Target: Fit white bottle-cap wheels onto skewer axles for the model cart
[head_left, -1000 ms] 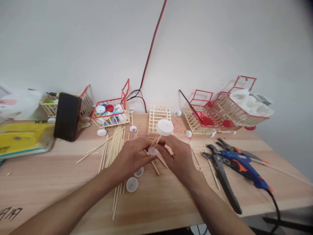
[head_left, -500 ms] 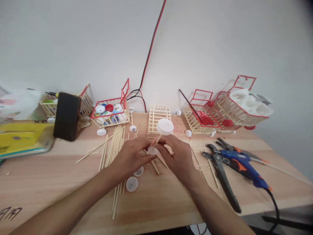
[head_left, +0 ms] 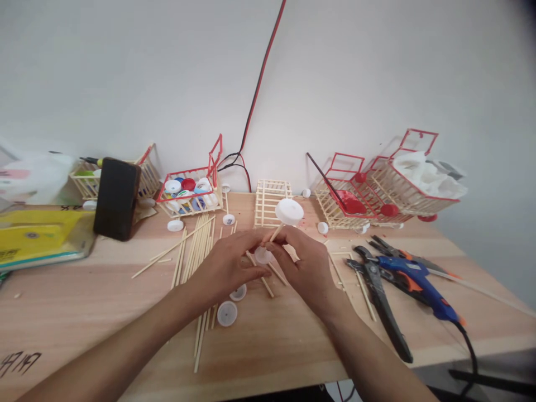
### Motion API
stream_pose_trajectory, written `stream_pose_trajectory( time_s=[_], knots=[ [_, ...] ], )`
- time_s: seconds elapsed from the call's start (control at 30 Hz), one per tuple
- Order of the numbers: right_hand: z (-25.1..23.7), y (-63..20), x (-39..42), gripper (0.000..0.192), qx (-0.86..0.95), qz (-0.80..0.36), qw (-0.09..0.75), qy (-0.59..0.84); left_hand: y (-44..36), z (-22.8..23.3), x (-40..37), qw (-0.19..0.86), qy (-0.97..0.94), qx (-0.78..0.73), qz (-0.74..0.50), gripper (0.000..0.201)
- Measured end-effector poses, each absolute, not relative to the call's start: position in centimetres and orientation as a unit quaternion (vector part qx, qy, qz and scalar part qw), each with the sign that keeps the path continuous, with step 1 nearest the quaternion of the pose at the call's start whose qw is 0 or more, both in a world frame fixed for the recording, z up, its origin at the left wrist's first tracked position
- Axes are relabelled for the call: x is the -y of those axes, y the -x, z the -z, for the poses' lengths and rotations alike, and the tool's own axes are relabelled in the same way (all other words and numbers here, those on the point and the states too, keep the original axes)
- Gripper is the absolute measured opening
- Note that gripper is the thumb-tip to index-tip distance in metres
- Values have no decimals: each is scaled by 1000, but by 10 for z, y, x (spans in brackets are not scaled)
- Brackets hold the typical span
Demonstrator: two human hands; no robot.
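Observation:
A wooden stick (head_left: 276,233) slants between my hands, with a white bottle cap (head_left: 290,212) at its upper end. My right hand (head_left: 304,262) pinches the stick between thumb and fingers. The fingers of my left hand (head_left: 228,257) meet the stick's lower part from the other side, its thumb stretched beneath. A second, translucent white cap (head_left: 263,255) sits between the hands at the lower end; fingers partly cover how it joins the stick. Under the hands lie short loose sticks (head_left: 266,285). Two more white caps (head_left: 227,314) lie near my left wrist.
Long sticks (head_left: 196,251) lie left of centre. Behind stand a plain stick frame (head_left: 272,195) and small stick carts (head_left: 190,204) with red trim, one full of caps. A phone (head_left: 116,198) leans at left. Cutting pliers (head_left: 381,307) and a blue glue gun (head_left: 419,279) lie right.
The upper cap and stick have shifted slightly right and tilted further over. My left thumb has moved a little away from the lower cap.

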State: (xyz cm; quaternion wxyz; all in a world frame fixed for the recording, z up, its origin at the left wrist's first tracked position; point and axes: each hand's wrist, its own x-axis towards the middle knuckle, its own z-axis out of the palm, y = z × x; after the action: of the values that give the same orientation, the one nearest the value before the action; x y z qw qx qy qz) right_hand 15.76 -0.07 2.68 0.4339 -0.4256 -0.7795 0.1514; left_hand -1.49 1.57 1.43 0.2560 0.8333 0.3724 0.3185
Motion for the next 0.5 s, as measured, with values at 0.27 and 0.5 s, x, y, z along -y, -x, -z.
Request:
stream_pose_trajectory(
  time_s=[0.27, 0.5],
  knots=[
    [-26, -158, 1, 9, 784, -140, 426, 429, 16, -13, -15, 233, -835, -380, -324, 19],
    [-25, -158, 1, 10, 787, -130, 422, 432, 16, -15, -14, 259, -819, -397, -325, 13]
  ],
)
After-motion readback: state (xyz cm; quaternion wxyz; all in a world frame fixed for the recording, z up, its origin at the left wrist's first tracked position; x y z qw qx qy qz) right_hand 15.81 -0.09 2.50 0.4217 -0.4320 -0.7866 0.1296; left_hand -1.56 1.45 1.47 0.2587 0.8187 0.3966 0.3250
